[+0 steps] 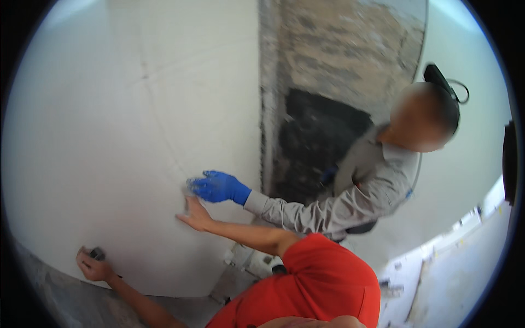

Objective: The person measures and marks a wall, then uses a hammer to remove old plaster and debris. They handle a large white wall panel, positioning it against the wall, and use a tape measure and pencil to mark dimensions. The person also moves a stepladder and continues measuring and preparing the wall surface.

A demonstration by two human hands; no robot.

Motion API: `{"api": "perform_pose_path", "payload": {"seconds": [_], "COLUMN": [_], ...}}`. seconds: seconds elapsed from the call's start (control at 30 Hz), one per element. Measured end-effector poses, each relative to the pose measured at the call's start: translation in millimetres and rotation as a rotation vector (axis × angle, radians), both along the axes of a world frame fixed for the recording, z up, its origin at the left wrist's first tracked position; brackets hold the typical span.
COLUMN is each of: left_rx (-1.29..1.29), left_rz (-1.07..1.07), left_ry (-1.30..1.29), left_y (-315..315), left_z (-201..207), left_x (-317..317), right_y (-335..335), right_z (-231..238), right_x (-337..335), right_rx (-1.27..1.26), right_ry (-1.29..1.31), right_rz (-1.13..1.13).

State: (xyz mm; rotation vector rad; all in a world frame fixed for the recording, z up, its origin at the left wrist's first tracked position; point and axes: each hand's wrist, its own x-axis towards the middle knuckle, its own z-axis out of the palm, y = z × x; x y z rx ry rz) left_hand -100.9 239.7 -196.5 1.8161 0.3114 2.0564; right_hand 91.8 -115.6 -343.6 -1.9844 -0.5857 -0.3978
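Note:
My left hand (94, 267) is closed around a small dark blocky object (97, 253), low on the white wall panel (109, 164). Its exact kind is too small to make out. Further right and higher, my right hand (196, 215) rests against the panel, thumb spread away from the fingers. The fingertips are blurred and partly covered by a co-worker's blue-gloved hand (219, 187), which presses on the wall just above. A greyish patch shows where the two hands meet, too blurred to name. Above them, a faint curved line runs down the panel.
At the right stands the co-worker in a grey long-sleeved shirt (377, 186), with a device on the head. Bare rough masonry (350, 49) with a black patch (320, 136) lies behind. Grey floor (60, 292) borders the panel's lower edge. Another white wall (465, 126) rises at far right.

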Motion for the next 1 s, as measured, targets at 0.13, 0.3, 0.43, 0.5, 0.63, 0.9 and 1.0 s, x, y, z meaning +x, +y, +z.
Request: {"api": "perform_pose_path", "payload": {"seconds": [0.13,0.3,0.43,0.5,0.63,0.9,1.0], "left_rx": [-0.171,0.059,0.119,0.125,0.178,0.170,0.190], "left_rz": [-0.012,0.098,0.065,0.068,0.074,-0.009,-0.041], "left_ry": [-0.059,-0.126,-0.119,-0.115,-0.115,-0.173,-0.190], "left_y": [6.4,-17.8,-10.7,-7.0,4.1,-3.8,2.5], "left_z": [-15.4,13.8,17.8,12.5,3.7,5.9,3.6], "left_x": [32.5,6.8,26.8,30.6,40.3,62.5,64.7], "right_y": [-15.5,-25.0,-19.7,-23.4,-27.4,-23.5,-22.9], "right_z": [39.4,55.2,56.5,58.6,59.0,46.0,53.1], "right_x": [0.7,-9.8,4.1,6.7,12.7,33.9,34.0], "right_rx": [-0.152,-0.070,-0.076,-0.082,-0.083,-0.113,-0.127], "right_ry": [0.342,0.366,0.372,0.376,0.407,0.388,0.409], "right_rz": [0.067,0.161,0.148,0.153,0.166,0.132,0.122]}}
